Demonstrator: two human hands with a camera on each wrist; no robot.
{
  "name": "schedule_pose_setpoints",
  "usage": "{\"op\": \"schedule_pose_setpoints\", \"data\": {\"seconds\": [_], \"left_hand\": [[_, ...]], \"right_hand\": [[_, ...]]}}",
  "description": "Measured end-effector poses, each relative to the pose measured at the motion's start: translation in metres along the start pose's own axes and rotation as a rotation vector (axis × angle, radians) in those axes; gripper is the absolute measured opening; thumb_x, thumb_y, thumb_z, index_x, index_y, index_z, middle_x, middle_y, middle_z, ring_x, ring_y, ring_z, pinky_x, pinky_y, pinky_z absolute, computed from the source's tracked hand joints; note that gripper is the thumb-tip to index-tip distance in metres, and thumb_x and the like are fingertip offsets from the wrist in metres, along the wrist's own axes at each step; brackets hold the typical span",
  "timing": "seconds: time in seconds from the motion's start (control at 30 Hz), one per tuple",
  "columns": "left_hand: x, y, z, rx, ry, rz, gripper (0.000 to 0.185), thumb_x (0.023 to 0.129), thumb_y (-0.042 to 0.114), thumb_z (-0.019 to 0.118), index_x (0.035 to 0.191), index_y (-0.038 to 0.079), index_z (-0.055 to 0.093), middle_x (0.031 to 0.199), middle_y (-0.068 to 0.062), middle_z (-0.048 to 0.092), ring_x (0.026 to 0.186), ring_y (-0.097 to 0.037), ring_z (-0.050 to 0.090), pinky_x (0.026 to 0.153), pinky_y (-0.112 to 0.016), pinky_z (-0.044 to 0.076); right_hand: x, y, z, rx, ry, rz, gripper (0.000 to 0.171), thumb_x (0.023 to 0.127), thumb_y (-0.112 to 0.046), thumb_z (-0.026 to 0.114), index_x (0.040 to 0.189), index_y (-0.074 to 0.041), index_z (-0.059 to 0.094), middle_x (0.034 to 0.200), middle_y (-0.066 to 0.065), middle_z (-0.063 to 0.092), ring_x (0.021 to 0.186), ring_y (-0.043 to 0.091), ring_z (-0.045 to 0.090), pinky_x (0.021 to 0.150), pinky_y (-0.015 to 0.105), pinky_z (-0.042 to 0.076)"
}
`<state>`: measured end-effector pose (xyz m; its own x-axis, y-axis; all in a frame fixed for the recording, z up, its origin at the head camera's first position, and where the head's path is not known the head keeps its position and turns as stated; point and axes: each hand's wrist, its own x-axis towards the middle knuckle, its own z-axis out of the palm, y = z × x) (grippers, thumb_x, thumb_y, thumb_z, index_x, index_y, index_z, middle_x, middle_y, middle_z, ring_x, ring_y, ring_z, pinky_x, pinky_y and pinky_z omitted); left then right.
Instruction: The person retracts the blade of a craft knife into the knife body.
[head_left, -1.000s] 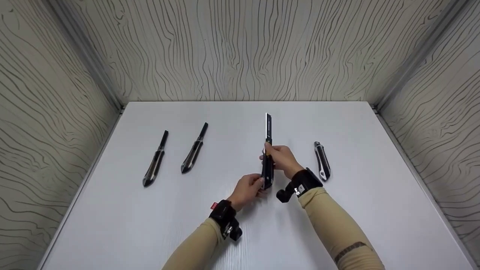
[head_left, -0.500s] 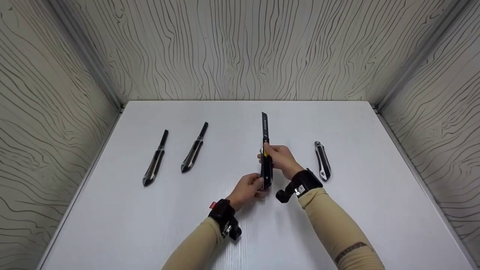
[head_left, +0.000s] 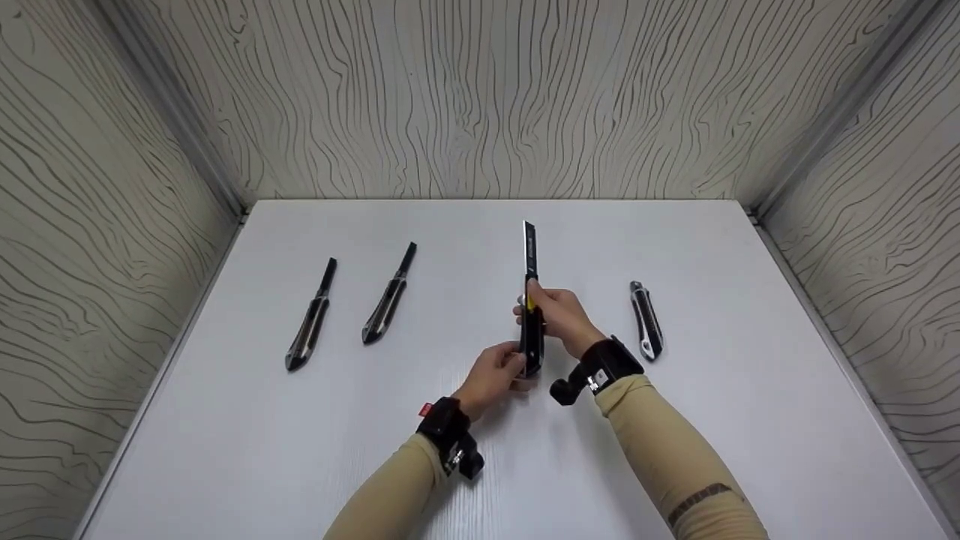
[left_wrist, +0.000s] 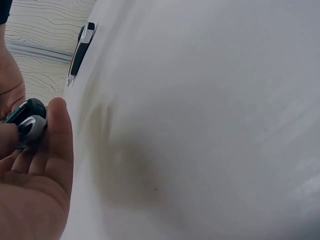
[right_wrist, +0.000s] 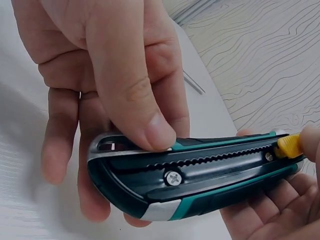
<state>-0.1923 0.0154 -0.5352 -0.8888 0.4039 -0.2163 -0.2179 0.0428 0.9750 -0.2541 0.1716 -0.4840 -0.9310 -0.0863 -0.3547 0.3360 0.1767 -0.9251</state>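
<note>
Both hands hold one utility knife [head_left: 532, 330] over the middle of the table, its long blade [head_left: 530, 247] out and pointing away from me. My right hand [head_left: 566, 319] grips the upper handle, with the thumb at the yellow slider [right_wrist: 290, 146]. At the butt end, my left hand [head_left: 491, 379] pinches the handle between thumb and fingers. The right wrist view shows the handle's dark body, green edges, silver end and toothed slot. In the left wrist view the knife's end [left_wrist: 34, 127] shows between the fingers, the rest hidden.
Two similar knives, a far-left one [head_left: 309, 322] and another [head_left: 387, 304] nearer the middle, lie with dark front ends pointing away. A shorter-looking knife [head_left: 646, 321] lies to the right, no long blade showing. Wood-patterned walls [head_left: 480, 97] enclose the white table [head_left: 247, 450].
The held knife has turned a little and its blade tip has shifted slightly left; more of the yellow slider shows. Both hands keep their hold almost in place.
</note>
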Motion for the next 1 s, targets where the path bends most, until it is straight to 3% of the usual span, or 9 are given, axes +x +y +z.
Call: {"op": "schedule_pose_setpoints", "data": {"seconds": [0.67, 1.0], "left_hand": [[0.0037, -0.0017, -0.0006, 0.064, 0.009, 0.001, 0.033, 0.104, 0.013, 0.044, 0.132, -0.002, 0.052, 0.114, -0.014, 0.067, 0.096, -0.02, 0.069, 0.08, -0.032, 0.06], [0.0013, -0.0011, 0.0018, 0.068, 0.026, 0.01, 0.038, 0.103, 0.016, 0.046, 0.137, -0.003, 0.049, 0.113, -0.015, 0.066, 0.097, -0.022, 0.068, 0.08, -0.036, 0.06]], "right_hand": [[0.0004, -0.0026, -0.0013, -0.028, 0.015, 0.001, 0.049, 0.101, -0.045, 0.046, 0.122, -0.004, 0.061, 0.115, 0.012, 0.07, 0.099, 0.017, 0.07, 0.09, 0.034, 0.056], [-0.0006, 0.0, -0.0005, -0.005, 0.017, -0.011, 0.048, 0.102, -0.04, 0.047, 0.123, 0.001, 0.061, 0.111, 0.012, 0.07, 0.095, 0.016, 0.071, 0.085, 0.029, 0.057]]}}
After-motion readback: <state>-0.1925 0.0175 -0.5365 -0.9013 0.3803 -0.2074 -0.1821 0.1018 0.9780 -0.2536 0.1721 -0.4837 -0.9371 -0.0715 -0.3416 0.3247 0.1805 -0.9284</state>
